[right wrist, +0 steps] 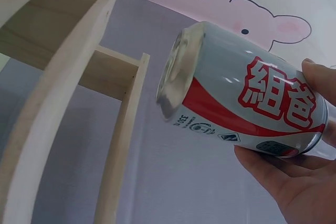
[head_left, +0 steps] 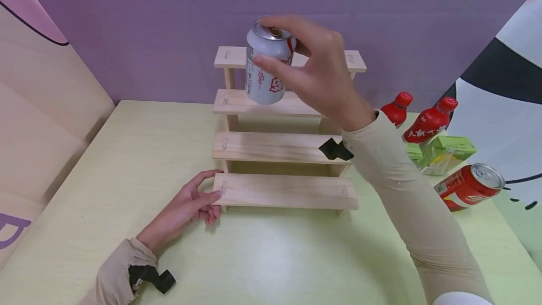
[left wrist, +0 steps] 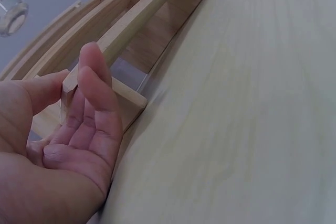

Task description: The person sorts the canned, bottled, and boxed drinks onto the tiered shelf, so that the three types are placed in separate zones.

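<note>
My right hand (head_left: 322,62) grips a white soda can (head_left: 264,76) with red lettering, thumb and fingers round its upper part. The can is upright in the head view, overlapping the upper tiers of a stepped wooden shelf (head_left: 279,147). In the right wrist view the can (right wrist: 247,93) is clear of the shelf boards (right wrist: 123,140) beside it. Low at the shelf's left side, my left hand (head_left: 186,211) pinches the end of the lowest board (head_left: 283,192). The left wrist view shows the thumb and fingers of this hand (left wrist: 68,145) round the board's corner.
Right of the shelf, two red-capped bottles (head_left: 429,124) stand partly behind my right sleeve. Green drink cartons (head_left: 449,154) and a red soda can (head_left: 470,187) are in front of them. A purple backdrop (head_left: 169,36) rises behind the pale table (head_left: 139,154).
</note>
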The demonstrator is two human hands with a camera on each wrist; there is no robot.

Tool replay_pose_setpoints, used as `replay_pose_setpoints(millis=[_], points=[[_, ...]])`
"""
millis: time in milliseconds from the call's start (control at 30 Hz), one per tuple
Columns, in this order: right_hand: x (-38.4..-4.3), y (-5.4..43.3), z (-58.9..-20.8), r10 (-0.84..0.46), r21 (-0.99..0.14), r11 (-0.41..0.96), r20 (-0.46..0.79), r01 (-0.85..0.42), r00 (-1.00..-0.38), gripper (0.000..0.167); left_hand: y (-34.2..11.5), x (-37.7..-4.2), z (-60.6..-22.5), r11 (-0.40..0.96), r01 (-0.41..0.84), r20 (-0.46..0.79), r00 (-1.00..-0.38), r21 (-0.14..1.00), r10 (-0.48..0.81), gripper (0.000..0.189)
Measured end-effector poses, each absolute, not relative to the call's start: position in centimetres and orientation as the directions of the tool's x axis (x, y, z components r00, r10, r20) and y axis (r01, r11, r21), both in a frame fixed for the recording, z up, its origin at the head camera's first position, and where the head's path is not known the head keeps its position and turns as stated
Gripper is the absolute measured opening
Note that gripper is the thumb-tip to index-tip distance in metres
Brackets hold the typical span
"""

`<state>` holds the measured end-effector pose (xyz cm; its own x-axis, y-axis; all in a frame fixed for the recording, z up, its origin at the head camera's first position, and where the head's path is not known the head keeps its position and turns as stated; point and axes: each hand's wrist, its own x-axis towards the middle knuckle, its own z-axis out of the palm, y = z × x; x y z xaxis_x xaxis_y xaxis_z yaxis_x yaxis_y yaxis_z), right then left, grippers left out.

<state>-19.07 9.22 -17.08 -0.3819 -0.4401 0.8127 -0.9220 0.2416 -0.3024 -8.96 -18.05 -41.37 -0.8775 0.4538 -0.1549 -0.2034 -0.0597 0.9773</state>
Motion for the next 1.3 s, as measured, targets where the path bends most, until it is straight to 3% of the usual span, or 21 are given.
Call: replay_pose_setpoints(millis=[100,333,467,733,933,1300], points=[[-19.8,8.7,-16.5,-0.448,-0.295,0.261,0.807,-0.919,-0.386,0.041,-18.0,-9.0,-41.5,-0.071,-0.201,-0.148,-0.878,0.977,0.456,0.059],[-21.3,7.4,-15.1,-0.401,-0.389,0.376,0.75,-0.841,-0.526,0.042,-17.7,-8.9,-41.5,-0.102,-0.226,-0.154,-0.871,0.969,0.466,0.061],[-22.4,6.7,-14.3,-0.385,-0.432,0.398,0.723,-0.81,-0.574,0.042,-17.3,-8.9,-41.5,-0.098,-0.229,-0.159,-0.872,0.969,0.463,0.06],[-24.6,6.0,-14.6,-0.355,-0.475,0.401,0.708,-0.783,-0.611,0.042,-16.8,-8.6,-41.5,-0.058,-0.214,-0.159,-0.859,0.975,0.487,0.062],[-25.8,5.9,-15.0,-0.313,-0.546,0.427,0.658,-0.72,-0.685,0.042,-16.8,-8.5,-41.4,-0.062,-0.206,-0.148,-0.855,0.977,0.497,0.063],[-28.1,5.5,-15.0,-0.281,-0.571,0.505,0.599,-0.647,-0.75,0.044,-16.5,-8.5,-41.3,-0.058,-0.21,-0.155,-0.857,0.976,0.491,0.065]])
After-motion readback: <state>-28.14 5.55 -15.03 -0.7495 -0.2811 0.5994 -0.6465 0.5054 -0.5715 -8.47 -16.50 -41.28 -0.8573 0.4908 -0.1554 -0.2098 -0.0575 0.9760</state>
